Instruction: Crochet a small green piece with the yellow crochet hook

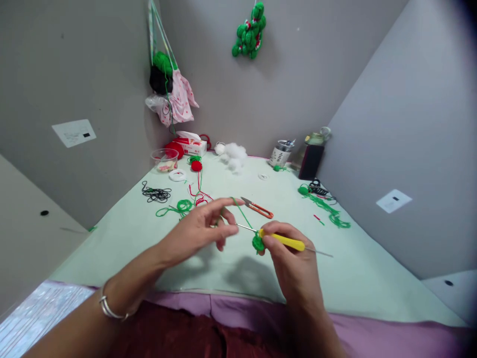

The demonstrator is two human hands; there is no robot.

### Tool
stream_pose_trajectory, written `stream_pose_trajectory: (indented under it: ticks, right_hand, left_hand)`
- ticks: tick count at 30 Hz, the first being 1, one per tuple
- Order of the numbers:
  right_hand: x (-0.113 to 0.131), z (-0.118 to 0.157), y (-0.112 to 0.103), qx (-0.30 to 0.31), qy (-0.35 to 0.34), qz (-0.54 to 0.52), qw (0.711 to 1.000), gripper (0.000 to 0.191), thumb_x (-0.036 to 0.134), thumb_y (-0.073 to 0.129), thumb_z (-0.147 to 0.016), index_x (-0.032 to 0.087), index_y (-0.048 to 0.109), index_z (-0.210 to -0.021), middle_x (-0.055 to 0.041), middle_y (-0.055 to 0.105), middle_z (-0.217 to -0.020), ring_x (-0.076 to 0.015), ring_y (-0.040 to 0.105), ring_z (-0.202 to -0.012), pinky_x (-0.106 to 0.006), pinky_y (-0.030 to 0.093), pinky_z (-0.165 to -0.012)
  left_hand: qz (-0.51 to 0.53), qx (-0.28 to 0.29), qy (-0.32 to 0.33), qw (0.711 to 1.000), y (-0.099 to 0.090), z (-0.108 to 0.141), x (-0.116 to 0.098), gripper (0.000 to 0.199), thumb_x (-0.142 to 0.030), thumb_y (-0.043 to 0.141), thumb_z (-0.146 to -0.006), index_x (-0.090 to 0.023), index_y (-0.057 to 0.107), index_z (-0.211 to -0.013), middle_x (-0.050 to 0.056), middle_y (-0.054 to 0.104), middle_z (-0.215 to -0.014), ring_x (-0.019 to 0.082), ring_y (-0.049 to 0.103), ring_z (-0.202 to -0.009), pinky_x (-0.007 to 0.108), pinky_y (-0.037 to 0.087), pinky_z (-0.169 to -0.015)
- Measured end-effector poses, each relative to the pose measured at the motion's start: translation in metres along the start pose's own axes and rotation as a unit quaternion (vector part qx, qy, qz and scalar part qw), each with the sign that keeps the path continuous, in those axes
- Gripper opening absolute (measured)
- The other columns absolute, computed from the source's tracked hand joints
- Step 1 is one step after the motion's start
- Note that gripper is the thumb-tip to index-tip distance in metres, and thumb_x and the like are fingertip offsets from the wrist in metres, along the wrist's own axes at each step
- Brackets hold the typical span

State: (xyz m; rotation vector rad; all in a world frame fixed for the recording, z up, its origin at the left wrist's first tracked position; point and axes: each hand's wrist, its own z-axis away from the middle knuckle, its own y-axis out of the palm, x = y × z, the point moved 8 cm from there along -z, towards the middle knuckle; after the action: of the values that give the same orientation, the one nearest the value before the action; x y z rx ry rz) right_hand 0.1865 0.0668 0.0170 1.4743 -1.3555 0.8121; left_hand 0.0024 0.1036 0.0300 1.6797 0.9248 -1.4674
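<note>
My right hand [296, 261] grips a crochet hook [285, 241] by its yellow handle, its metal shaft pointing left. A small round green crochet piece [258, 242] hangs at the hook, against my right fingertips. My left hand [208, 223] is raised on the left, index finger stretched out and the other fingers curled. Green yarn [243, 214] runs over the left index fingertip down to the piece, and a bit of it shows between the curled fingers. The hook's tip lies by my left thumb; whether the thumb touches it I cannot tell.
Orange thread snips [258, 208] lie just beyond my hands. Black cord [156, 192], loose green yarn [182, 206] and a plastic tub [165, 160] are at left. White stuffing [234, 155] and a tin [280, 155] stand behind. Green strands [328, 209] and black-handled scissors [318, 188] lie right.
</note>
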Motion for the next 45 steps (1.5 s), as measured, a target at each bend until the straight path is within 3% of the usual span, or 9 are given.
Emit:
stream_pose_trajectory:
  ticks: [3, 7, 13, 19, 23, 26, 32, 39, 45]
  right_hand:
    - [-0.007, -0.003, -0.003, 0.005, 0.043, -0.056, 0.997, 0.018, 0.036, 0.088, -0.076, 0.023, 0.076, -0.082, -0.0015, 0.069, -0.073, -0.0145, 0.060, -0.057, -0.027, 0.049, -0.048]
    - [-0.009, -0.005, 0.000, 0.016, 0.060, -0.061, 0.996, 0.023, 0.041, 0.085, -0.078, 0.022, 0.075, -0.085, -0.0011, 0.066, -0.070, -0.0153, 0.059, -0.057, -0.029, 0.051, -0.049]
    - [-0.005, 0.002, 0.003, -0.011, 0.008, -0.024, 1.000, 0.012, 0.034, 0.085, -0.082, 0.025, 0.080, -0.088, -0.0012, 0.072, -0.078, -0.0161, 0.065, -0.065, -0.031, 0.056, -0.060]
    - [0.004, 0.009, 0.009, 0.016, -0.079, 0.012, 0.997, 0.007, 0.021, 0.081, -0.088, 0.028, 0.082, -0.089, -0.0015, 0.070, -0.082, -0.0160, 0.065, -0.076, -0.028, 0.053, -0.066]
    - [0.006, 0.009, 0.003, -0.016, -0.098, 0.002, 0.995, 0.004, 0.024, 0.079, -0.088, 0.028, 0.081, -0.088, -0.0016, 0.067, -0.080, -0.0163, 0.063, -0.070, -0.029, 0.051, -0.059]
    - [0.011, 0.011, -0.001, -0.036, -0.119, 0.036, 0.992, 0.005, 0.023, 0.078, -0.090, 0.028, 0.080, -0.091, -0.0023, 0.068, -0.084, -0.0169, 0.065, -0.072, -0.029, 0.053, -0.061]
    - [0.023, 0.021, 0.003, -0.055, -0.174, 0.165, 0.969, 0.016, 0.019, 0.074, -0.093, 0.030, 0.081, -0.101, -0.0041, 0.073, -0.090, -0.0202, 0.069, -0.082, -0.031, 0.056, -0.067]
    - [0.019, 0.021, 0.008, -0.027, -0.164, 0.164, 0.972, 0.016, 0.019, 0.076, -0.091, 0.031, 0.082, -0.100, -0.0047, 0.074, -0.092, -0.0205, 0.070, -0.084, -0.032, 0.058, -0.070]
    - [-0.016, 0.008, 0.000, -0.049, 0.003, 0.004, 0.999, 0.010, 0.030, 0.084, -0.082, 0.025, 0.082, -0.091, -0.0003, 0.074, -0.075, -0.0149, 0.065, -0.061, -0.028, 0.055, -0.058]
  left_hand:
    - [-0.073, -0.035, 0.018, 0.997, -0.042, -0.004, -0.010, 0.019, -0.039, 0.080, -0.088, -0.020, 0.076, -0.092, 0.001, 0.064, -0.080, 0.013, 0.061, -0.064, 0.025, 0.057, -0.060]
    - [-0.184, -0.247, 0.085, 0.948, -0.090, 0.011, -0.035, 0.031, -0.041, 0.090, -0.079, -0.021, 0.075, -0.099, 0.007, 0.068, -0.115, 0.024, 0.068, -0.104, 0.024, 0.062, -0.069]
    - [0.172, 0.006, -0.007, 0.985, 0.010, 0.016, -0.006, 0.046, -0.062, 0.072, -0.092, -0.027, 0.077, -0.121, 0.014, 0.063, -0.145, 0.042, 0.060, -0.135, 0.043, 0.068, -0.082]
    - [0.324, -0.069, 0.061, 0.941, 0.030, -0.007, -0.001, 0.034, -0.058, 0.063, -0.101, -0.028, 0.078, -0.109, 0.007, 0.072, -0.138, 0.032, 0.052, -0.147, 0.051, 0.050, -0.114]
    - [0.117, -0.132, 0.161, 0.971, 0.018, -0.003, -0.012, 0.066, -0.063, 0.050, -0.104, -0.023, 0.063, -0.052, 0.007, 0.081, -0.118, 0.032, 0.048, -0.149, 0.050, 0.025, -0.129]
    - [-0.093, -0.110, 0.193, 0.971, 0.024, 0.007, -0.014, 0.037, -0.048, 0.067, -0.099, -0.028, 0.082, -0.072, 0.006, 0.077, -0.132, 0.034, 0.036, -0.157, 0.049, 0.006, -0.133]
    - [0.014, -0.070, 0.063, 0.995, 0.040, 0.008, 0.010, 0.018, -0.035, 0.082, -0.086, -0.027, 0.083, -0.102, 0.006, 0.073, -0.104, 0.024, 0.066, -0.093, 0.036, 0.054, -0.090]
    - [0.178, -0.093, 0.003, 0.980, 0.044, 0.006, 0.022, 0.033, -0.027, 0.094, -0.074, -0.021, 0.080, -0.103, -0.001, 0.067, -0.080, 0.012, 0.064, -0.064, 0.026, 0.055, -0.067]
    - [0.293, -0.052, -0.087, 0.951, 0.055, 0.006, 0.043, 0.047, -0.032, 0.090, -0.081, -0.017, 0.076, -0.123, -0.002, 0.070, -0.076, 0.004, 0.052, -0.042, 0.017, 0.040, -0.042]
